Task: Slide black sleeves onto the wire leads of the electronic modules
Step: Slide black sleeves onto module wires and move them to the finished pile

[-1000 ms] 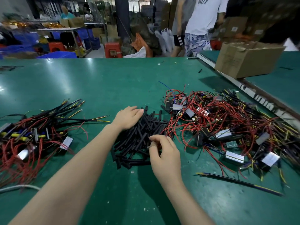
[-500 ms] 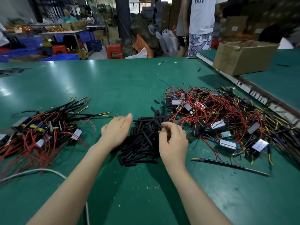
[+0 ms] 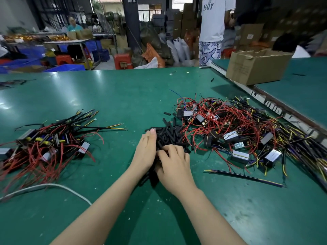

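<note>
- The sleeves [image 3: 168, 137] lie as a loose black pile near the middle of the green worktop [image 3: 115, 99], toward the near edge; a few strays sit just beyond it.
- The left hand [image 3: 146, 151] rests on the left flank of the pile, fingers straight and together, palm turned toward the sleeves, fingertips pointing to the far edge.
- The right hand [image 3: 174, 165] lies on the near part of the pile, fingers curled down among the sleeves; whether its grip pinches one cannot be told, since the fingertips are buried in black.
- The two hands touch or nearly touch at the pile's near side.
- To the right of the pile, a wide tangle of modules [image 3: 235, 137] with red, yellow and black leads spreads toward the right edge, touching the sleeves.
- Near the left edge, a second heap [image 3: 51, 144] of modules lies well apart from the pile, its black-covered leads fanned toward the centre.
- A single long lead [image 3: 246, 176] lies alone on the worktop, nearer than the right tangle.
- A white cable [image 3: 53, 186] curves along the near left.
- A cardboard box [image 3: 254, 68] stands on the neighbouring surface at the far right.
- A person in a white shirt [image 3: 214, 20] stands beyond the far edge.
</note>
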